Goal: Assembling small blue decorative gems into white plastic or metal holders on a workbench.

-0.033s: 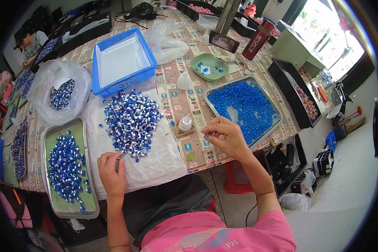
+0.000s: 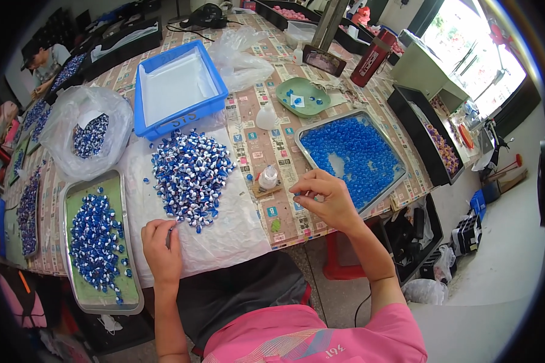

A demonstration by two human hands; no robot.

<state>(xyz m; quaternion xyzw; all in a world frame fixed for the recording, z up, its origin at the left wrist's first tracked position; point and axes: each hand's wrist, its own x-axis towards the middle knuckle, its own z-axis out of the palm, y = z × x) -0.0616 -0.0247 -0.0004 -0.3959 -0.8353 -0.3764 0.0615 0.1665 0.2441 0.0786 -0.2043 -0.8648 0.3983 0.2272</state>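
Observation:
My left hand (image 2: 161, 247) is closed in a pinch at the near edge of a pile of blue-and-white beads (image 2: 191, 175). A small dark bead (image 2: 172, 228) shows at its fingertips. Between the table's front and a metal tray (image 2: 299, 145) of clear blue beads (image 2: 351, 151), my right hand (image 2: 324, 196) pinches a tiny blue bead (image 2: 297, 195), partly hidden by the fingers. A small clear bottle (image 2: 267, 177) stands on a little pad left of my right hand. White paper (image 2: 236, 233) lies under the bead pile.
Left of the paper sits a metal tray (image 2: 140, 296) with more blue-and-white beads; behind it, a plastic bag (image 2: 54, 142) of beads. Farther back are a blue basket (image 2: 140, 115), a green dish (image 2: 284, 91), a white bottle (image 2: 264, 118), a phone (image 2: 324, 60) and a red flask (image 2: 372, 58).

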